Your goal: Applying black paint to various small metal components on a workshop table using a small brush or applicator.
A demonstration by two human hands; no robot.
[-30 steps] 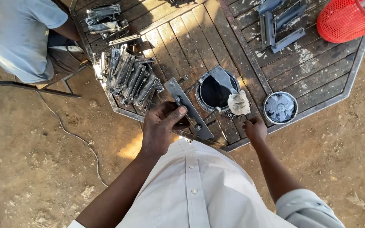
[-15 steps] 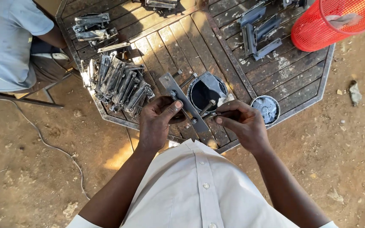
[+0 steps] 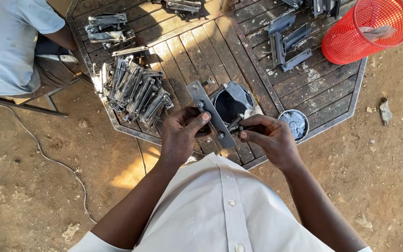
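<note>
In the head view, your left hand (image 3: 179, 135) has its grip closed around the lower end of the flat grey metal bracket (image 3: 209, 112), thumb pressed on its face, at the centre of the frame over the near edge of the wooden table (image 3: 183, 70). Your right hand (image 3: 267, 137) pinches a small dark pin (image 3: 235, 127) between thumb and fingertips, touching the bracket's lower edge. Keep the bracket steady and the pin square to it. The black open container (image 3: 232, 105) sits just behind, the small round tin (image 3: 294, 123) to the right, a pile of brackets (image 3: 134, 91) to the left; open room lies toward you, off the table edge.
</note>
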